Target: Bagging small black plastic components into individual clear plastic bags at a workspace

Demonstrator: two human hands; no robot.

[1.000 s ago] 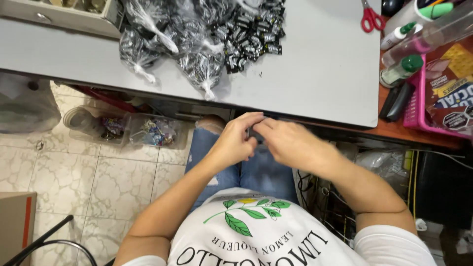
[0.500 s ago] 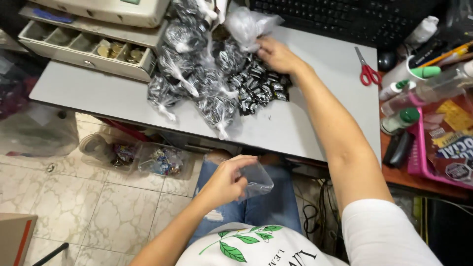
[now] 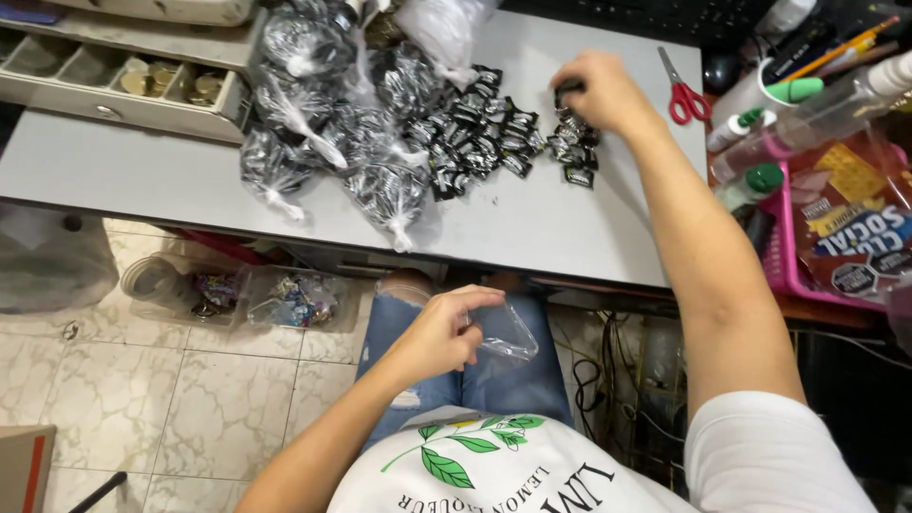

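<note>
Your right hand pinches a black wrapped candy above the loose pile on the desk; your left hand grips a clear small bag over your lap

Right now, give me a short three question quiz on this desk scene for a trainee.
1. True or false: the left hand holds a small clear plastic bag over the lap.
2. The right hand is at which thing? A) the red scissors B) the loose black wrapped candies C) the coin drawer
3. Fill in: the red scissors lie to the ____ of the right hand in the picture.

Key
1. True.
2. B, the loose black wrapped candies spread on the grey table, beside tied bags of candies.
3. Right.
</note>
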